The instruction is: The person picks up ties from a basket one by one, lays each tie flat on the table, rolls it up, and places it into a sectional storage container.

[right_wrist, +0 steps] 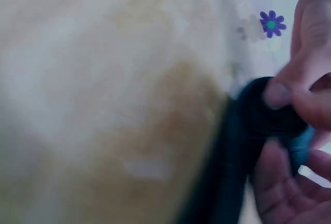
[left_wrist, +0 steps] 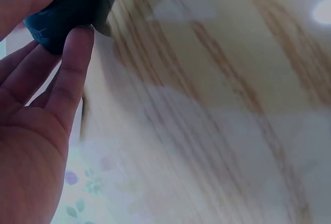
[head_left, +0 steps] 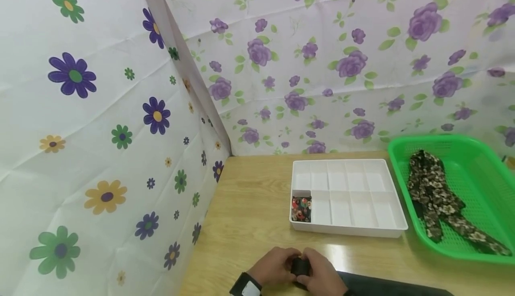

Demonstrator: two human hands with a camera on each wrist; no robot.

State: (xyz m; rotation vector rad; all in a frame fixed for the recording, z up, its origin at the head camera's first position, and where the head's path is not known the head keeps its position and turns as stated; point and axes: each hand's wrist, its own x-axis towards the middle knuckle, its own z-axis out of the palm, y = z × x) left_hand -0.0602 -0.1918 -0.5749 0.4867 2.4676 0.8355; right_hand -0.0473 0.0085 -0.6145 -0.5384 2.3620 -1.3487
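Note:
In the head view, a dark cloth strip (head_left: 388,285) lies along the front of the table, its left end wound into a compact roll (head_left: 300,267). My left hand (head_left: 275,267) grips the roll from the left, and my right hand (head_left: 323,273) holds it from the right. The left wrist view shows the fingers of my left hand (left_wrist: 36,131) around the roll (left_wrist: 57,22), which bears a small pale mark. From the right wrist, a thumb presses on the roll (right_wrist: 253,113), with the fingers of my right hand (right_wrist: 279,188) beneath it.
Behind the hands stands a white divided tray (head_left: 350,232), with a folded or rolled patterned cloth (head_left: 301,209) in its front-left compartment. A green basket (head_left: 474,179) at the right holds dark floral cloth (head_left: 432,193). Flowered sheets (head_left: 281,72) hang at the back and left.

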